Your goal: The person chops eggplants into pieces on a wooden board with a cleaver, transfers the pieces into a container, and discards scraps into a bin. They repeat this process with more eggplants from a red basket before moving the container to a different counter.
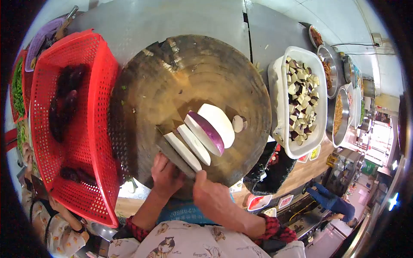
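In my right hand (211,193) is a cleaver (174,157), held by the handle, its blade standing over the round wooden chopping board (172,94). My left hand (165,174) sits curled close behind the blade; what lies under its fingers is hidden. Along the blade's far side rests a white eggplant slice (183,151). Beyond it lie another pale slice (194,145), a purple-skinned eggplant piece (205,132) and a wide white one (216,124). A small eggplant end (239,124) is to their right.
A red plastic basket (103,129) with dark eggplants (69,99) stands left. On the right, a white tub (297,148) holds eggplant chunks (303,99), with metal bowls (340,114) beyond. A co-worker (58,228) is at lower left; another person (333,202) is farther right.
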`<state>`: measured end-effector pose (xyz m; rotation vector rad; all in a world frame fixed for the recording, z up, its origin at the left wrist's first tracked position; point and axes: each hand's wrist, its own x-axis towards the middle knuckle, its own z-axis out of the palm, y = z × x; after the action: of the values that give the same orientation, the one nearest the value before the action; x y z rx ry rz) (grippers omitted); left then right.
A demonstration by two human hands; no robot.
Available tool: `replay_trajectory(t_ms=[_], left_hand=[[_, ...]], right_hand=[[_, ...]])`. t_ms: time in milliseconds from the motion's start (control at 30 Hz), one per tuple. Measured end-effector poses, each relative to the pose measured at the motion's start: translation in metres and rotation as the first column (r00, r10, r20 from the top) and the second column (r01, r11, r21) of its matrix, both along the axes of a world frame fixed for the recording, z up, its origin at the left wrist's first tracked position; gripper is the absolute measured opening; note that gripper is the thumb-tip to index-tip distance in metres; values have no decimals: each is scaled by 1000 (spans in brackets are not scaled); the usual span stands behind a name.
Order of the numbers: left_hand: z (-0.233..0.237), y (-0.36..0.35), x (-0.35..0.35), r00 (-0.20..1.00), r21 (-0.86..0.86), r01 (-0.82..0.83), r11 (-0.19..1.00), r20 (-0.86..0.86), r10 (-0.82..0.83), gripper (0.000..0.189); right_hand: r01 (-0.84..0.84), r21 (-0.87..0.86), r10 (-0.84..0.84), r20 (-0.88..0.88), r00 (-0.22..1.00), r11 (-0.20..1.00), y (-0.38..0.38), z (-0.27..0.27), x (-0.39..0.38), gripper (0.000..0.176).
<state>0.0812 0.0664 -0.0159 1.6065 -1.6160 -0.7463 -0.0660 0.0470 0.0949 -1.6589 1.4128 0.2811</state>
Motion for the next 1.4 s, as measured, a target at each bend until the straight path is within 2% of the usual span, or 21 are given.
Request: replay_trajectory(t_ms=[100, 167, 200, 267, 333, 433, 500, 600, 667, 700, 733, 800, 833, 933, 1000, 1067, 1133, 1167, 1200, 1267, 1400], left_hand=[[2, -7, -3, 997, -99, 6, 995, 77, 2, 23], [5, -14, -4, 995, -156, -20, 988, 96, 35, 20], [10, -16, -2, 997, -114, -43, 993, 53, 49, 19], [21, -15, -5, 998, -53, -60, 997, 12, 60, 19], [33, -39, -16, 989, -152, -126, 980, 61, 136, 22], [59, -92, -36, 983, -124, -94, 988, 148, 112, 26], [59, -110, -34, 888, -161, 298, 941, 409, -211, 35], [59, -114, -24, 871, -28, 391, 920, 336, -359, 32], [69, -110, -10, 926, -149, 288, 946, 296, -235, 29], [77, -104, 0, 942, -199, 220, 955, 296, -156, 26], [81, -97, 11, 958, -317, 113, 942, 285, -19, 24], [84, -71, 30, 955, -468, -143, 872, 166, 245, 29], [80, -55, 43, 942, -485, -229, 844, 110, 318, 36], [64, -15, 50, 855, -416, -509, 753, -145, 497, 31], [53, 2, 52, 916, -495, -348, 796, 1, 401, 26], [23, 18, 50, 932, -471, -290, 833, 57, 357, 16], [18, 12, 26, 946, -442, -173, 880, 173, 273, 16], [9, 12, 19, 956, -393, -129, 910, 195, 220, 21], [6, 5, 15, 984, -359, -39, 933, 146, 97, 37], [19, 0, 15, 966, -89, 135, 987, 232, -112, 41], [55, 5, 23, 885, 90, 186, 978, 416, -207, 45]], right_hand=[[-69, -125, 66, -30, 997, 990, -3, -9, -1, 11], [-9, -243, 54, 176, 983, 970, -7, -10, -23, 16], [-10, -254, 56, 178, 982, 967, -8, -3, -29, 16], [175, -270, -126, 188, 974, 947, 1, 27, -38, 22], [203, -337, -153, 169, 974, 920, -1, 38, -54, 22], [368, -302, -330, 172, 928, 879, -4, 39, -75, 21], [403, -331, -353, 202, 914, 853, -2, 34, -86, 21], [466, -353, -413, 217, 884, 812, 5, 30, -98, 23], [501, -294, -469, 176, 865, 814, 6, 31, -104, 23], [533, -279, -480, 238, 844, 799, 6, 31, -104, 24], [535, -275, -480, 243, 843, 799, 8, 29, -105, 24], [419, -89, -373, 315, 873, 904, 12, 20, -105, 25], [276, -118, -225, 327, 918, 954, 11, 20, -97, 26], [-8, 12, 3, 347, 938, 1000, 24, -15, -64, 28], [-23, 11, 19, 307, 951, 1000, 20, -25, -47, 27], [-49, 15, 43, 265, 963, 999, 10, -25, -38, 25], [54, -37, -48, 139, 989, 998, -3, -17, -41, 25], [81, -66, -73, 111, 991, 994, -9, -17, -44, 25], [70, -68, -63, 102, 993, 995, -13, -16, -47, 25], [106, -177, -100, 45, 994, 979, -19, -14, -52, 25], [33, -186, -32, 11, 999, 982, -14, 7, -48, 19]])
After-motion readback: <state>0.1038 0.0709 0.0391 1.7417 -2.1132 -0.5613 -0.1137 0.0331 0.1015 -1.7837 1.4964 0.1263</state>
